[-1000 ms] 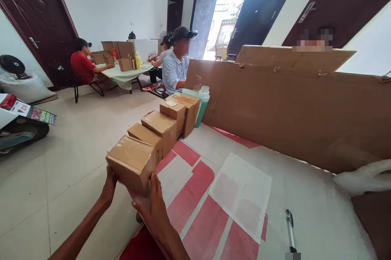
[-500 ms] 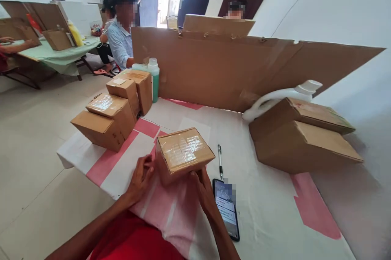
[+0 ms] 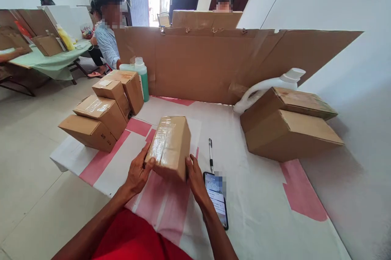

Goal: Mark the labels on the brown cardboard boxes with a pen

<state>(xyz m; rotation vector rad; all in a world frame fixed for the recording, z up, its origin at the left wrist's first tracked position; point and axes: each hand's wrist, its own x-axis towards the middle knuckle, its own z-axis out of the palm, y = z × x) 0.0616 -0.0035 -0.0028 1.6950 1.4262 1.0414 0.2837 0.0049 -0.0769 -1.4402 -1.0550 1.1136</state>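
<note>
A small taped cardboard box (image 3: 170, 146) is held between both my hands just above the table's near edge. My left hand (image 3: 136, 173) grips its left near corner and my right hand (image 3: 195, 181) presses its right near side. The box points lengthwise away from me, its glossy taped face turned up and left. Under it lies a white and pink table cover (image 3: 259, 195). A phone (image 3: 217, 199) with a lit screen lies just right of my right hand, and a pen (image 3: 210, 149) lies beyond it.
A row of several small boxes (image 3: 104, 109) runs along the table's left edge, ending at a green bottle (image 3: 141, 76). Two larger boxes (image 3: 287, 130) and a white jug (image 3: 265, 87) sit at right. A cardboard screen (image 3: 214, 62) walls off the back. Other people sit beyond.
The box has come from the left end of the row to the table's near middle and been turned lengthwise. My view has swung right, bringing the phone and large boxes into sight.
</note>
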